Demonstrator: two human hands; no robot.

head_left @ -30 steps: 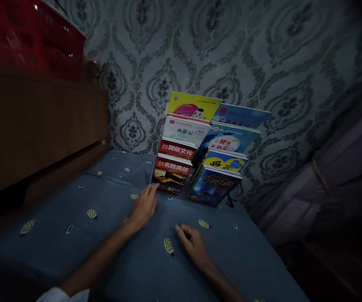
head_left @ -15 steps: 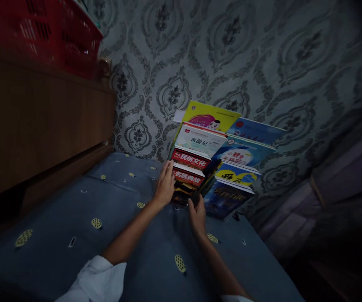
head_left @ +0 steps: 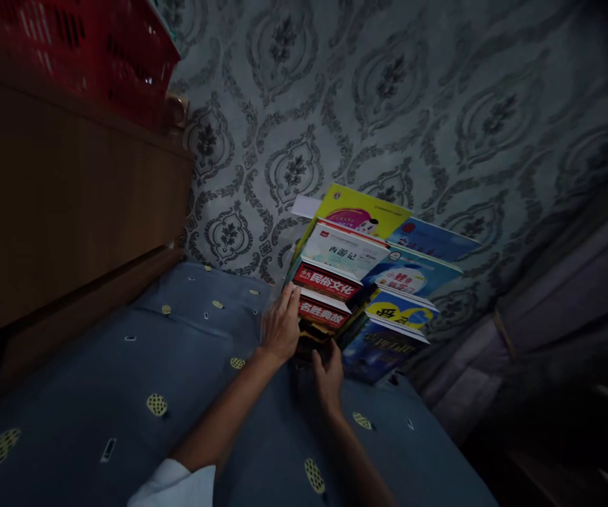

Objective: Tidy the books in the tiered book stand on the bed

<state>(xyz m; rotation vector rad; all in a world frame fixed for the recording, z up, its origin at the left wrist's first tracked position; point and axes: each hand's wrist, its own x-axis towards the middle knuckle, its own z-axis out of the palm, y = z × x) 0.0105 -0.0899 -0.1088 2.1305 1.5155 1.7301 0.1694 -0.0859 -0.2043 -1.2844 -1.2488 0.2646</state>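
Observation:
Two rows of children's books stand leaning back near the wall. At the front of the left row is a book with a red title band (head_left: 323,315). My left hand (head_left: 281,327) holds its left edge, fingers together along the side. At the lower right corner of this same book, my right hand (head_left: 330,377) grips with thumb in front; its fingertips are partly hidden. Behind it stand another red-banded book (head_left: 327,280), a white book (head_left: 349,245) and a tall yellow book (head_left: 361,208). The right row has a dark blue book (head_left: 382,350) in front.
The books rest on a dark blue cloth (head_left: 192,387) with yellow pineapple prints. A wooden cabinet (head_left: 82,204) with a red plastic basket (head_left: 134,63) on top stands at left. Patterned wallpaper (head_left: 293,169) lies behind, and a purple curtain (head_left: 536,282) hangs at right.
The view has shifted slightly, so the books and hands sit a little lower. My right thumb and fingers are slightly farther apart. Both hands stay at the front left book.

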